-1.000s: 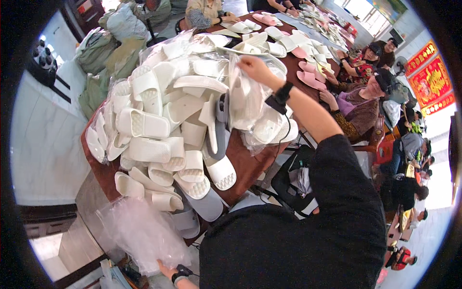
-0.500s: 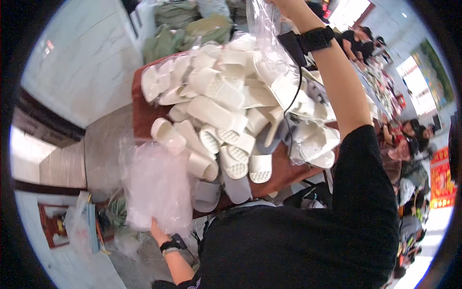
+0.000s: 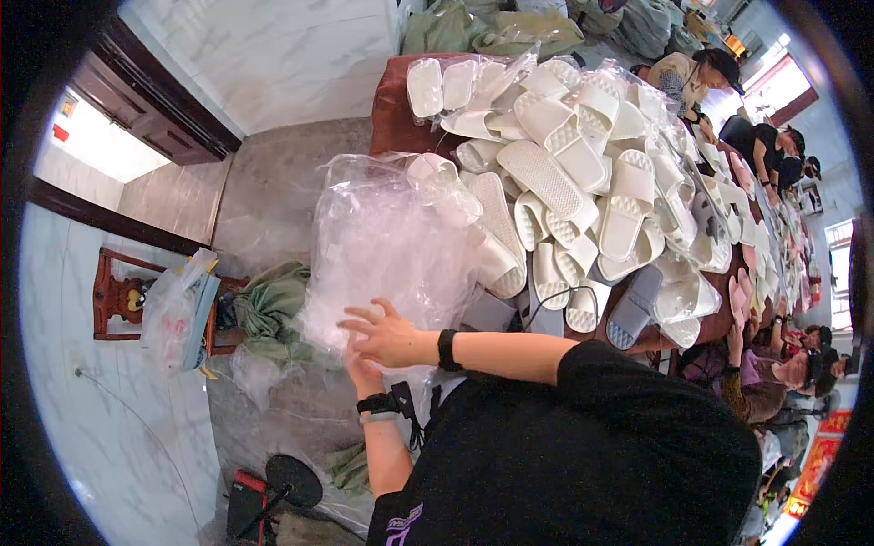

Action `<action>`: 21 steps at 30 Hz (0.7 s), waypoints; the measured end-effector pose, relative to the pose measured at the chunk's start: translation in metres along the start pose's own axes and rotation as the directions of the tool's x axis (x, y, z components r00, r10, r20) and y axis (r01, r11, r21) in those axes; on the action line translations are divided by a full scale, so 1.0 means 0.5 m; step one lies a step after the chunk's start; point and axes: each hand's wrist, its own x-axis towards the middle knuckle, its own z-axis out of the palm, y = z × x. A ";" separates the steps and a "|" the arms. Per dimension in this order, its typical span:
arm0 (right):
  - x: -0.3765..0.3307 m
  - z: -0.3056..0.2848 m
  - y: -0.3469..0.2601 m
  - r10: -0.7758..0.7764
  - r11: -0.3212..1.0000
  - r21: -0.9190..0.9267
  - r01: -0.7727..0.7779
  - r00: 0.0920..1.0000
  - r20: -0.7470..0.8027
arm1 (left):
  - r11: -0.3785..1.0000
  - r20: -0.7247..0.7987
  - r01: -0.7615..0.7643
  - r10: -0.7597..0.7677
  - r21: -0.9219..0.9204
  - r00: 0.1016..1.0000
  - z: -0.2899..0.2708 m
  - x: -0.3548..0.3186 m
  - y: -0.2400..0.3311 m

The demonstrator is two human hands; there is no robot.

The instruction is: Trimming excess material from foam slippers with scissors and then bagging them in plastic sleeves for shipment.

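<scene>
A stack of clear plastic bags [image 3: 387, 250] hangs off the left end of the table, overlapping the nearest slippers. At its lower edge my left hand [image 3: 361, 369] grips the stack; the right hand covers part of its fingers. My right hand [image 3: 396, 338] reaches across with its fingers spread over the same edge, touching or close to the plastic. Beside the stack, white slippers [image 3: 546, 182] lie heaped on the brown-red tabletop [image 3: 393, 114], several of them in clear wrapping. A grey-blue slipper [image 3: 635, 308] rests near the table's front edge.
Green sacks [image 3: 446, 29] stand behind the table. To the left are a wooden chair [image 3: 118, 296] with a plastic bag [image 3: 177, 314] on it, and a green sack [image 3: 273, 305] on the floor. Several people work along the table's right side, including one in a black cap [image 3: 719, 68].
My right hand has come from above the heap, where clear plastic hung beside it, down to the stack of bags. The view has shifted, and the left hand still holds the stack.
</scene>
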 end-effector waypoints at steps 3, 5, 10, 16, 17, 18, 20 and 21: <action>-0.003 0.069 0.049 0.229 0.966 0.086 -0.242 0.964 0.134 | 0.982 0.020 0.158 -0.157 -0.106 0.987 -0.041 -0.001 0.005; -0.028 0.090 0.106 0.256 0.932 0.217 -0.291 0.951 0.173 | 0.988 -0.039 0.085 -0.090 -0.129 0.995 0.020 -0.019 0.005; -0.013 0.120 0.079 0.109 0.958 0.234 -0.165 0.966 0.233 | 0.894 0.059 -0.057 0.034 0.444 0.998 0.056 -0.059 0.013; -0.233 -0.246 0.110 0.128 0.948 0.302 -0.102 0.990 -0.066 | 0.568 0.340 -0.377 0.176 0.732 0.924 -0.102 0.008 -0.031; -0.301 -0.349 0.109 0.282 0.936 0.261 -0.237 0.947 -0.152 | 0.547 0.260 -0.293 0.139 0.785 0.956 -0.194 0.063 -0.019; -0.428 -0.432 0.140 0.574 0.818 0.237 -0.524 0.772 -0.274 | 0.625 0.109 -0.121 0.058 0.771 0.992 -0.134 0.058 -0.031; -0.633 -0.600 0.124 0.974 0.103 0.763 -0.638 -0.092 -0.208 | 0.678 -0.069 0.054 -0.005 0.733 0.998 -0.074 0.017 -0.014; -0.872 -0.594 0.219 0.491 0.439 0.226 -0.870 0.022 -0.871 | 0.687 -0.059 0.057 -0.021 0.724 0.998 -0.046 0.027 -0.023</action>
